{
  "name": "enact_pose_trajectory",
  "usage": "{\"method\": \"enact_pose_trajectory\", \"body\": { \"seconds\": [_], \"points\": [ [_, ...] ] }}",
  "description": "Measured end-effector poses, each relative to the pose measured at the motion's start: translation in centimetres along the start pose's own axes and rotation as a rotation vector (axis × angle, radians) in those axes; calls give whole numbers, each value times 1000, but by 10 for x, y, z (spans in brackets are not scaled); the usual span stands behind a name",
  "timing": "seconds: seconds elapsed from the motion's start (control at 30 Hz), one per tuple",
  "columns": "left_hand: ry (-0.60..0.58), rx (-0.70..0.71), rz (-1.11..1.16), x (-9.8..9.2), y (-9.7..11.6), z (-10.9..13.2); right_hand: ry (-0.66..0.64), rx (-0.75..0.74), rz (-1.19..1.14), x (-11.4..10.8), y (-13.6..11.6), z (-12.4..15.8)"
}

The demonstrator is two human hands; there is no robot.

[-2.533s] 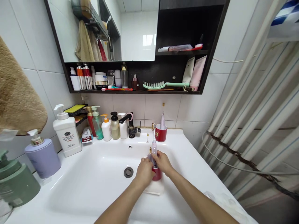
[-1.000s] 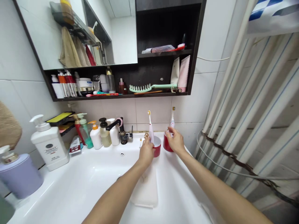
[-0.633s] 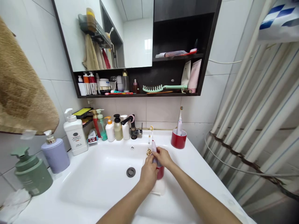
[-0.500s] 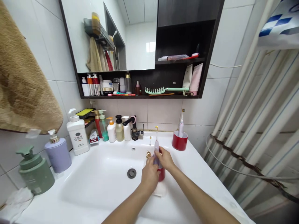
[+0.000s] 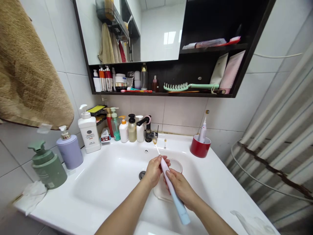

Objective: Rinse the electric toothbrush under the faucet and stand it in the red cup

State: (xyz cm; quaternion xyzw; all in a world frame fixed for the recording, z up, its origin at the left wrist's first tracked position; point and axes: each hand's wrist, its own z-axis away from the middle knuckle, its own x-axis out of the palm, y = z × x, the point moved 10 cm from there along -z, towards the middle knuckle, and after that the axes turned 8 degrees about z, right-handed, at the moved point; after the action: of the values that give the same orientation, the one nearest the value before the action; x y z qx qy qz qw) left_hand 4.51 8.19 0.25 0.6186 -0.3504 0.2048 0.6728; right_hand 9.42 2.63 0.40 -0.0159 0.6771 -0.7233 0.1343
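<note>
An electric toothbrush [image 5: 174, 192] with a handle fading from pink to light blue slants over the basin, its brush head [image 5: 155, 141] toward the tap. My right hand [image 5: 182, 187] is closed around the middle of the handle. At the handle's upper end, my left hand [image 5: 154, 171] has its fingers curled about it. Behind the hands shows the thin reddish rim of a cup [image 5: 177, 161], its body mostly hidden. A pale flat item [image 5: 161, 195] lies below the hands, partly covered. A small spare brush head [image 5: 165, 143] stands on the sink's back ledge.
A red cup [image 5: 199, 148] holding another electric toothbrush [image 5: 203, 130] stands at the back right. Pump bottles [image 5: 124, 130] line the left and back rim near the black tap [image 5: 147, 129]. A dark cabinet [image 5: 176, 78] hangs above. White pipes [image 5: 274, 143] run along the right.
The toothbrush, upright between both hands at the red cup, is now tilted with its lower end toward me. My right hand has moved down to the handle's middle. The view has shifted.
</note>
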Motion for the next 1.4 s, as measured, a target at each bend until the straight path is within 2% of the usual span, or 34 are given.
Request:
{"method": "enact_pose_trajectory", "body": {
  "seconds": [0.17,0.33,0.5,0.83,1.0,1.27,1.4],
  "points": [
    [105,-12,101,-15,2,-5,-106,76,-55,13,15,-1],
    [152,6,111,-23,4,-9,21,26,143,5,16,-4],
    [221,35,150,-28,6,-8,-61,62,48,20,19,-3],
    [226,29,195,-23,5,-6,40,-7,158,10,12,0],
    [282,31,230,-28,2,-6,-39,110,13,20,23,2],
    [332,12,242,-34,-2,-5,-22,106,29,20,25,1],
    [346,43,256,-38,4,-7,-22,102,109,21,28,2]
  ]
}}
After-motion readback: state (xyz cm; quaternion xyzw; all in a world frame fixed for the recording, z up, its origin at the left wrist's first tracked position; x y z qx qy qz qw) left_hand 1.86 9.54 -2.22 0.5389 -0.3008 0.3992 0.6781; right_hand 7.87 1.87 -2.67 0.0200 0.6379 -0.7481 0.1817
